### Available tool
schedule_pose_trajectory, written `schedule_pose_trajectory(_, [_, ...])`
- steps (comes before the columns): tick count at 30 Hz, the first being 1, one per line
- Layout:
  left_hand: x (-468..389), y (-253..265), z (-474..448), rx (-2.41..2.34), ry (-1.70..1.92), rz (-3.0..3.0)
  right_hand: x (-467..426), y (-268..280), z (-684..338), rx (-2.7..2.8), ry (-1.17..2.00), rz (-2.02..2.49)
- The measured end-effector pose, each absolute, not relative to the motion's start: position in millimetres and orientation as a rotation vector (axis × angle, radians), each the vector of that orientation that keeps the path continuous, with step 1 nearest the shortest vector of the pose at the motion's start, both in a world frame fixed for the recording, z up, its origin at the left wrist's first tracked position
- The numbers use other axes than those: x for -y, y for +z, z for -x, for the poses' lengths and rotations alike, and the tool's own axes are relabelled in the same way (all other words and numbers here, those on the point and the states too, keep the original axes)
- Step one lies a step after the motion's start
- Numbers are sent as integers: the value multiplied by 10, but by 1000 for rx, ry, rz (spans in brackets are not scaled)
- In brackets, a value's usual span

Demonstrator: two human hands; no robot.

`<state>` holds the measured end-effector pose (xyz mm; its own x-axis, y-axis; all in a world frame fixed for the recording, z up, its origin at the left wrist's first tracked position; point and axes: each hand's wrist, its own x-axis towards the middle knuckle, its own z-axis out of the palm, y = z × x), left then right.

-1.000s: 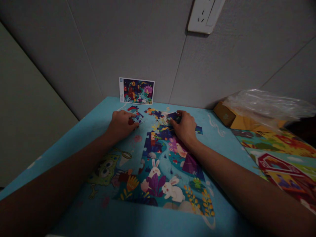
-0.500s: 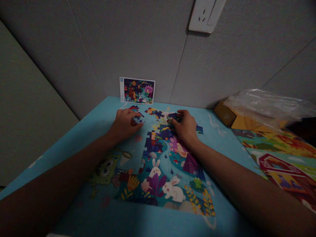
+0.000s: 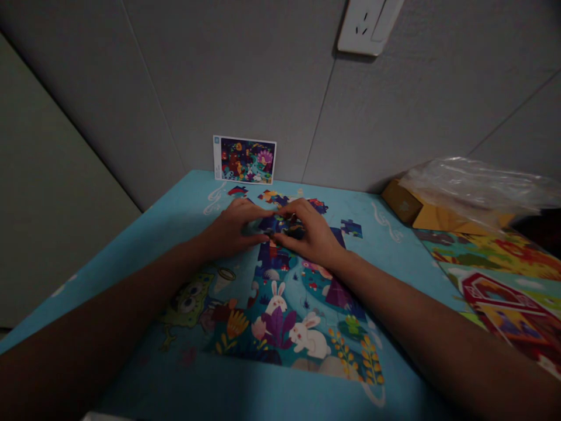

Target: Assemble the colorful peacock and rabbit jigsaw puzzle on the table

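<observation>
A partly assembled jigsaw puzzle (image 3: 280, 327) with white rabbits, plants and a blue stream lies flat before me. At its upper left edge, my left hand (image 3: 239, 229) pinches a dark blue puzzle piece (image 3: 268, 224) between thumb and fingers. From the other side my right hand (image 3: 309, 233) meets it, thumb and fingertips curled in at the same piece. The fingertips of both hands nearly touch, and they partly hide the piece and the puzzle's top edge. Several loose pieces (image 3: 269, 196) lie just beyond the hands; one dark blue loose piece (image 3: 351, 228) is off to the right.
A picture card (image 3: 245, 161) leans against the grey wall (image 3: 175, 76) at the back of the blue tablecloth (image 3: 166, 213). On the right are a yellow-brown box (image 3: 403, 203), clear plastic wrap (image 3: 473, 184) and colourful printed sheets (image 3: 495, 292). A socket (image 3: 366, 29) is on the wall.
My left hand has moved right with its piece to the puzzle's upper left edge. My right hand has come left from the loose pieces to meet it, uncovering the piece at right.
</observation>
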<state>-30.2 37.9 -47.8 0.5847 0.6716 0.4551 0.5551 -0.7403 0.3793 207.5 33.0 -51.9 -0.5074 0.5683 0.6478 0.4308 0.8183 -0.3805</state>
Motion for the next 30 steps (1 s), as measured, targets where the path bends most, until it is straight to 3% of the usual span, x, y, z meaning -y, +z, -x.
schedule_pose_trajectory(8, [-408, -476, 308, -1098, 996, -2629, -333, -515, -2075, 2141, 223, 801])
schedule_pose_trajectory(12, [-432, -451, 351, -1394, 1003, -2623, -375, -549, -2099, 1860, -18, 1383])
schedule_pose_trajectory(16, [-468, -453, 389, -1688, 860, -2546, -430, -608, -2132, 1756, 4, 1809])
schedule_pose_trajectory(30, [-435, -498, 354, -1714, 836, -2564, -457, -617, -2151, 1783, -6, 1719])
